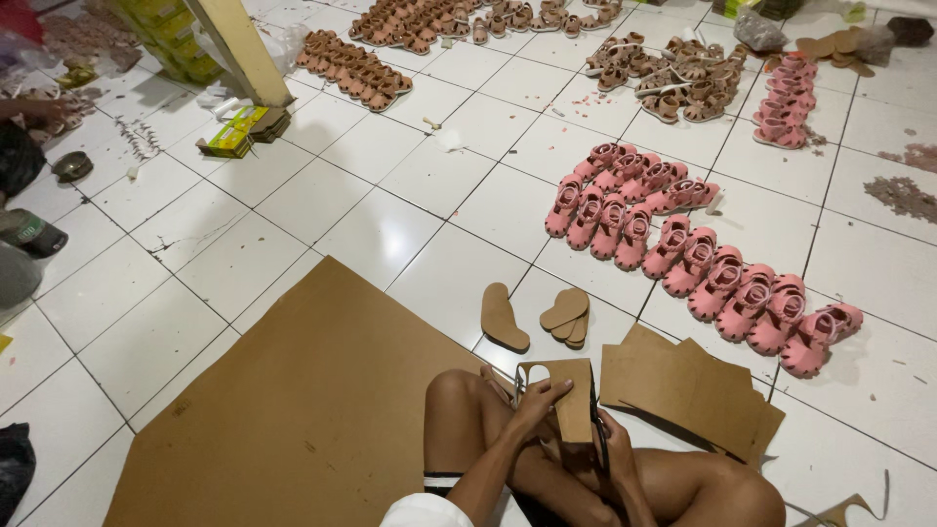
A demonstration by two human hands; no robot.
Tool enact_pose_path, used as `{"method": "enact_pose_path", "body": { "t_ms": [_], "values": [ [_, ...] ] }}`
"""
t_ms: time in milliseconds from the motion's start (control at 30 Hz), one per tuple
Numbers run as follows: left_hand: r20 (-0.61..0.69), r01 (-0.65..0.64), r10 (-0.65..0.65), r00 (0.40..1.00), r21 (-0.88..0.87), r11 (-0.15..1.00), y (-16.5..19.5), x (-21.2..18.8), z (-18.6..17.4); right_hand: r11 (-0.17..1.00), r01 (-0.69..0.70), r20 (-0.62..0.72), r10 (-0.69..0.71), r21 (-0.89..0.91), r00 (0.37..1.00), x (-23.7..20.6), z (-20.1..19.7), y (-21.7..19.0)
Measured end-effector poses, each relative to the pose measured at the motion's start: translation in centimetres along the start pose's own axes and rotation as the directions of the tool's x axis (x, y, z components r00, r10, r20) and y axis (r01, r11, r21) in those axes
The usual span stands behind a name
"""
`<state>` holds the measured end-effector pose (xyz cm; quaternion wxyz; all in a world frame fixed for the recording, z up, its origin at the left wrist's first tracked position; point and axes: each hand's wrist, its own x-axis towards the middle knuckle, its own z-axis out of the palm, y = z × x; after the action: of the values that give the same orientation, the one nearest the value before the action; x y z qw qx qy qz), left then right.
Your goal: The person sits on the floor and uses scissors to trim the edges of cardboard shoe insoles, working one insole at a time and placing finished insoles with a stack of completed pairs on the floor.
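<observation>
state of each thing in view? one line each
left hand: gripping the cardboard piece
right hand: on scissors, blades at the piece
cardboard piece: held upright, partly cut
cut soles: flat on the floor
large cardboard sheet: lying flat
pink sandals: laid in rows

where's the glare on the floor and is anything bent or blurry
Head view: soft glare patch on the white floor tiles left of the pink sandals; tile lines bow outward toward the edges, wide-lens distortion; the hands on the cardboard piece look sharp, far corners softer.
</observation>
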<state>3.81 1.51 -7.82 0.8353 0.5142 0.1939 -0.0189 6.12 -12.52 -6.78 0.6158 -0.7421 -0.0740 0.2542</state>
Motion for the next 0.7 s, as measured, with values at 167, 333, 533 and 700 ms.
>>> {"method": "enact_pose_path", "body": {
  "t_ms": [167, 333, 533, 700],
  "values": [
    [-0.010, 0.014, -0.014, 1.000, 0.013, 1.000, 0.01, -0.10, 0.03, 0.998, 0.015, 0.021, -0.017, 0.058, 1.000, -0.09, -0.01, 0.10],
    [-0.021, 0.013, -0.013, 1.000, -0.006, 1.000, 0.01, -0.20, 0.03, 0.998, 0.013, 0.034, -0.015, 0.063, 0.999, -0.23, -0.04, 0.14],
    [-0.032, 0.028, -0.027, 0.999, 0.015, 1.000, 0.20, -0.44, 0.05, 0.999, -0.026, 0.028, 0.025, 0.040, 0.999, -0.37, -0.05, -0.04],
    [0.007, -0.056, 0.056, 0.998, -0.042, 0.998, 0.44, -0.44, 0.24, 0.999, 0.019, 0.025, -0.020, 0.046, 0.999, -0.32, 0.04, -0.12]
  ]
}}
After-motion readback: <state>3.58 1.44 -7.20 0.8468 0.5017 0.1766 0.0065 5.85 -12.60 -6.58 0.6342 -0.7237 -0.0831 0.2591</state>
